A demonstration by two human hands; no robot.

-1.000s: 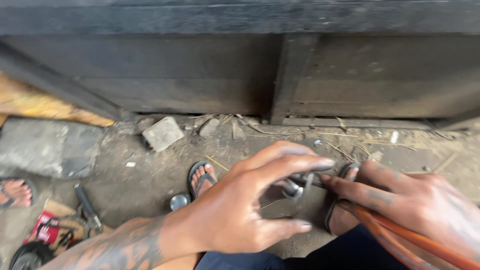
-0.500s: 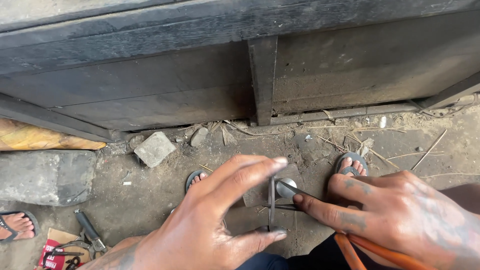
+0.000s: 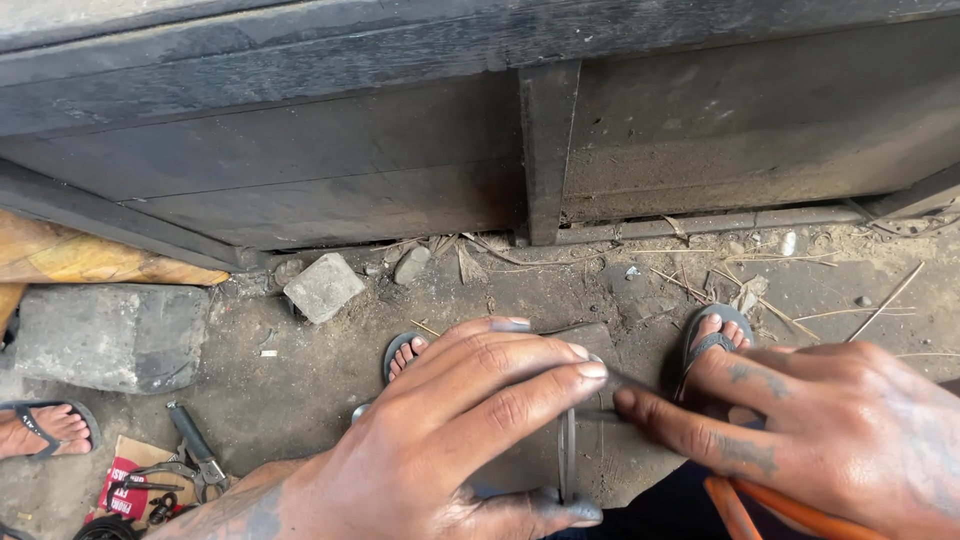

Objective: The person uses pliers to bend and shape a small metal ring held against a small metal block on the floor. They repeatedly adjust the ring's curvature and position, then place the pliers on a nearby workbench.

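Left hand [image 3: 440,450] low in the middle of the view, its fingers [image 3: 520,385] stretched forward and spread, thumb curled underneath at the bottom edge; between thumb tip and fingertips stands a thin metal rod [image 3: 567,455], upright, pinched at both ends. Right hand [image 3: 830,440] coming in from the right, fingers [image 3: 690,435] loosely curved rather than closed, the forefinger tip just beside the left fingertips and touching a dark narrow metal piece [image 3: 625,380] that runs between the two hands; cannot tell whether that piece is actually gripped. Under the right wrist, an orange hose [image 3: 760,510] slanting off the bottom edge.

Below the hands, dirt floor [image 3: 300,370] strewn with twigs and small debris. Two feet in grey flip-flops: one [image 3: 402,355] just above the left knuckles, the other [image 3: 712,335] just above the right hand. A pale stone chunk [image 3: 322,287] near the base of a dark weathered wooden wall [image 3: 400,170] with an upright post [image 3: 548,150]. A large grey stone block [image 3: 105,335] at the left, yellowish wood above it. Another person's sandalled foot [image 3: 45,430] at the far left edge. Pliers [image 3: 195,450] and a red card packet [image 3: 125,485] lying bottom left, well apart from the hands
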